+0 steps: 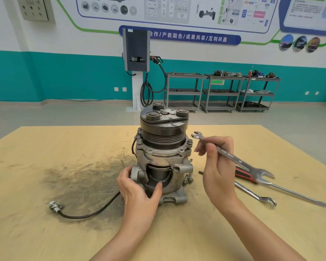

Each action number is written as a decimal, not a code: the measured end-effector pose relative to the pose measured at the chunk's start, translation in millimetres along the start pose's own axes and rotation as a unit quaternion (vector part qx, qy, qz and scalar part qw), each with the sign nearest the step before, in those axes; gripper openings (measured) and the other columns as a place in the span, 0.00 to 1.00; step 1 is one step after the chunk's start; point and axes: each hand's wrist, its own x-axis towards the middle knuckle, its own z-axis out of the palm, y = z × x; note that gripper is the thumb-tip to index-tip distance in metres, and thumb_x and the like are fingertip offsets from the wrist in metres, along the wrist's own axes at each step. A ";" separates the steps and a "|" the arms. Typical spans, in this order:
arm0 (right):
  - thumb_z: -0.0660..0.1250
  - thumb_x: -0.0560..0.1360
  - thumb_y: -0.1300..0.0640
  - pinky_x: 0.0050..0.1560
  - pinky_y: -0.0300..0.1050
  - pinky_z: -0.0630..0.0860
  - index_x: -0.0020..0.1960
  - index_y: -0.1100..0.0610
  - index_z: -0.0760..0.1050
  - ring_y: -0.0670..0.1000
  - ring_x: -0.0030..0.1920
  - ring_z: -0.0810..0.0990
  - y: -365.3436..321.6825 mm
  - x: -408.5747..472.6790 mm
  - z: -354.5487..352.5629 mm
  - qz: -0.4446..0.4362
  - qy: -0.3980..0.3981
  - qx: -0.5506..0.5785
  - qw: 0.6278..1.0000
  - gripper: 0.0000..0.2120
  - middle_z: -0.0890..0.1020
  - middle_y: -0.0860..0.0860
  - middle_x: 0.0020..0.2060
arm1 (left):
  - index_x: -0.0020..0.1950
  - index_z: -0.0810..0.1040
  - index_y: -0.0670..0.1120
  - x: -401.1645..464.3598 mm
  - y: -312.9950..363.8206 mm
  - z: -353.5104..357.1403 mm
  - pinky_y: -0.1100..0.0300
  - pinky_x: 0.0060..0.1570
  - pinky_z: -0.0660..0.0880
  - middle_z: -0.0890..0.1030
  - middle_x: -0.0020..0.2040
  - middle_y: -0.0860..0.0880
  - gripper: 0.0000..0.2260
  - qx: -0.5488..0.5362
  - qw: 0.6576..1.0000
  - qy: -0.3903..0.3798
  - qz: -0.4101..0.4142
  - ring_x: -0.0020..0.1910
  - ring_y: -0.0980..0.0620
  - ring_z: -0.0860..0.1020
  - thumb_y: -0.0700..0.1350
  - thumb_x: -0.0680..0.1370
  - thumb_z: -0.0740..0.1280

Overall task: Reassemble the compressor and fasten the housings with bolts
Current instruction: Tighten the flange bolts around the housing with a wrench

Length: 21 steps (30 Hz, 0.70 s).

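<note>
The compressor (163, 147) stands upright in the middle of the yellow table (45, 232), its dark pulley and clutch plate on top and its cut-away aluminium housing below. My left hand (139, 193) grips the lower housing from the front left, thumb inside the cut-out. My right hand (217, 166) holds a double open-end wrench (231, 157) in the air to the right of the compressor, its small jaw near the upper housing. Loose bolts (187, 178) lie at the compressor's right foot.
A black cable with a white connector (55, 206) runs left from the compressor across a dark grease stain. Right of my hand lie a red-handled tool (243, 174), a combination wrench (256, 195) and a long flat bar (299, 194). Grey carts stand by the far wall.
</note>
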 end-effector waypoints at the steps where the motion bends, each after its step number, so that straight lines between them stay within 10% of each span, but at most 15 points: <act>1: 0.54 0.82 0.52 0.45 0.51 0.75 0.50 0.48 0.70 0.54 0.42 0.77 -0.7 2.9 -1.4 0.007 0.005 0.036 0.999 0.06 0.78 0.50 0.39 | 0.73 0.54 0.42 -0.2 0.0 0.0 0.47 0.74 0.62 0.57 0.65 0.52 0.38 0.000 1.000 -0.001 0.001 0.71 0.49 0.61 0.41 0.73 0.76; 5: 0.51 0.84 0.50 0.43 0.37 0.73 0.48 0.56 0.71 0.48 0.38 0.76 3.0 10.5 -6.3 0.107 0.008 0.100 0.989 0.14 0.79 0.50 0.34 | 0.73 0.54 0.42 -1.2 -0.2 -0.5 0.47 0.74 0.62 0.57 0.64 0.52 0.38 0.001 1.000 0.002 0.005 0.71 0.50 0.61 0.41 0.73 0.76; 13: 0.50 0.84 0.50 0.42 0.46 0.69 0.46 0.55 0.73 0.48 0.34 0.74 11.5 24.0 -17.3 0.300 -0.060 0.234 0.923 0.16 0.80 0.51 0.33 | 0.73 0.54 0.42 -0.2 -0.1 -0.1 0.48 0.74 0.61 0.57 0.64 0.53 0.37 0.004 1.000 0.002 0.005 0.71 0.50 0.61 0.42 0.73 0.76; 21: 0.55 0.83 0.53 0.39 0.39 0.74 0.48 0.58 0.71 0.51 0.36 0.76 9.5 9.4 -7.6 0.135 -0.031 0.111 0.984 0.11 0.79 0.51 0.33 | 0.72 0.54 0.42 0.2 -0.9 0.4 0.46 0.74 0.62 0.57 0.65 0.52 0.38 0.005 1.000 0.001 0.001 0.71 0.48 0.61 0.41 0.72 0.76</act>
